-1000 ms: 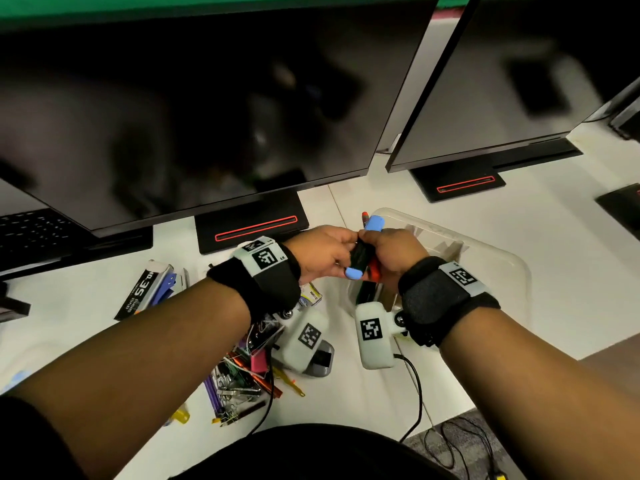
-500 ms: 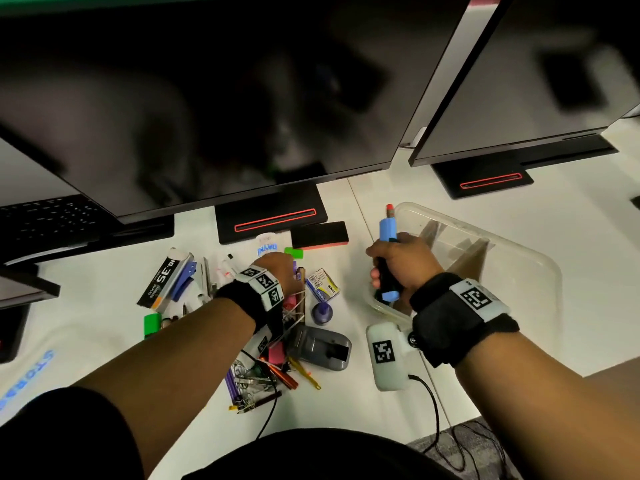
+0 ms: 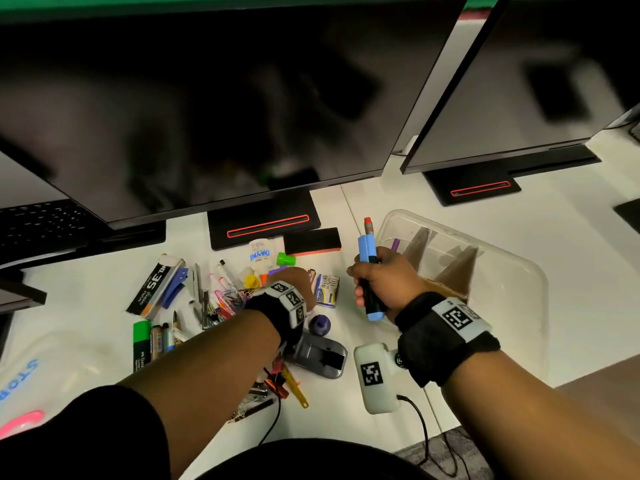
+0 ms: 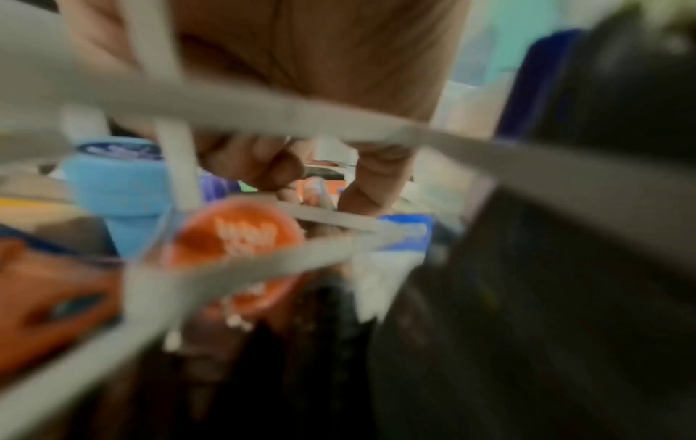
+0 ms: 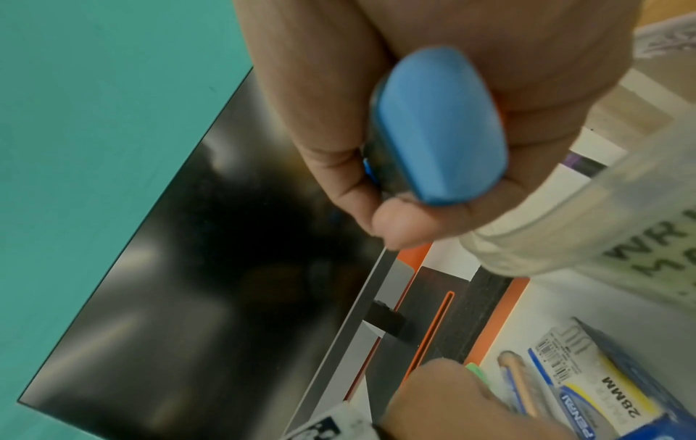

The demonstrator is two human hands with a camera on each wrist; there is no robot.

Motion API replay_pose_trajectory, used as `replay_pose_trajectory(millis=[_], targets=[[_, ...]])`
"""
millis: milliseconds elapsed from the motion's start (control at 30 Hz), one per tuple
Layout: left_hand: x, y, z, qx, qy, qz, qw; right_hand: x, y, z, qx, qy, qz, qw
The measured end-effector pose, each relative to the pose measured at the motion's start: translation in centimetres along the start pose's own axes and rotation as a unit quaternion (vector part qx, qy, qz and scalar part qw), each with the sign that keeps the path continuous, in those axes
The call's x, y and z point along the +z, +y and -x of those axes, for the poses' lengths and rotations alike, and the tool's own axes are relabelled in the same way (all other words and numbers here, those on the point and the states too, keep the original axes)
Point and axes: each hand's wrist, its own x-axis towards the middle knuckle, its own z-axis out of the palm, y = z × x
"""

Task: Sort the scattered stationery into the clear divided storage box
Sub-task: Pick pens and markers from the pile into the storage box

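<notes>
My right hand [image 3: 381,282] grips a blue-capped black marker [image 3: 366,251] and a red-tipped marker [image 3: 368,225] upright, just left of the clear storage box [image 3: 519,271]. In the right wrist view the marker's blue end [image 5: 437,125] pokes out of the fist. Brown cardboard dividers [image 3: 457,271] stand in the box, and a purple pen tip [image 3: 396,244] shows behind my knuckles. My left hand [image 3: 294,277] reaches down into the scattered stationery pile [image 3: 221,296], beside a blue-yellow clip box [image 3: 327,291]. The left wrist view is blurred; curled fingers [image 4: 263,166] hover over orange and blue caps.
Two dark monitors on black stands [image 3: 263,223] line the back of the white desk. A black eraser [image 3: 311,240], glue bottle [image 3: 259,254], black staples box [image 3: 156,285], green marker [image 3: 141,344] and grey stapler [image 3: 322,355] lie around. A keyboard [image 3: 38,220] sits far left.
My left hand released the markers and dropped left into the pile. The right hand kept both markers and turned them upright at the box's left edge.
</notes>
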Motion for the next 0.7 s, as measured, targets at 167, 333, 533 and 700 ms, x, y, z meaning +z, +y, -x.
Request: replay_pose_trajectory(millis=[167,333,533,700], targets=[[-3.1,-1.9,0.1,-0.038,0.021,0.162,0.986,-0.2,0.1,-0.5,-0.014,-0.004,-0.001,1.000],[-7.5,-3.7,2.1,0.018,0.112,0.233,0.966,2.2,-0.6,-1.2,-0.080,-0.009,0.129,0.988],[-8.7,-4.9,4.7,0.064,0.020,0.541,0.838,6.0,-1.4,-1.4,-0.121,-0.068,0.207,0.968],[-5.2,-9.8,4.3,0.027,0.036,0.335,0.941,7.1,-0.4,-1.8,-0.027,-0.101,0.263,0.959]])
